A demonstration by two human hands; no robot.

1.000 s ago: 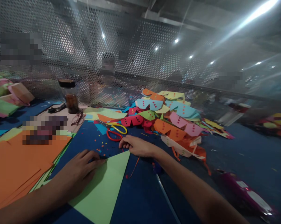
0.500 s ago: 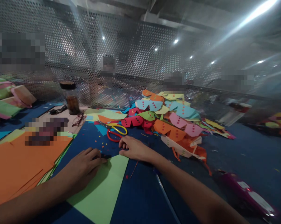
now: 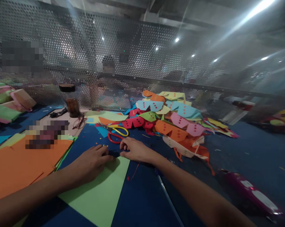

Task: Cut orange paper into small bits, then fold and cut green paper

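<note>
A light green sheet of paper (image 3: 102,195) lies on the blue tabletop in front of me. My left hand (image 3: 91,162) rests palm down on the sheet's far left part, its thumb pointing along the far edge toward the other hand. At the far right corner my right hand (image 3: 136,150) has its fingers curled together, thumb and forefinger at the paper; the hand hides what is between them. Scissors (image 3: 117,134) with one yellow and one red handle lie just beyond my right hand. A pen (image 3: 167,195) is under my right forearm.
Folded, dotted colored paper pieces (image 3: 173,119) are heaped at the back right. Orange sheets (image 3: 16,167) are stacked at the left, near a dark-lidded jar (image 3: 71,101). A purple device (image 3: 248,190) lies at the right. A perforated metal screen (image 3: 137,60) stands behind.
My left hand has slid a little right, closer to my right hand. The green sheet's near left corner now reaches farther left. My right hand stays almost in place.
</note>
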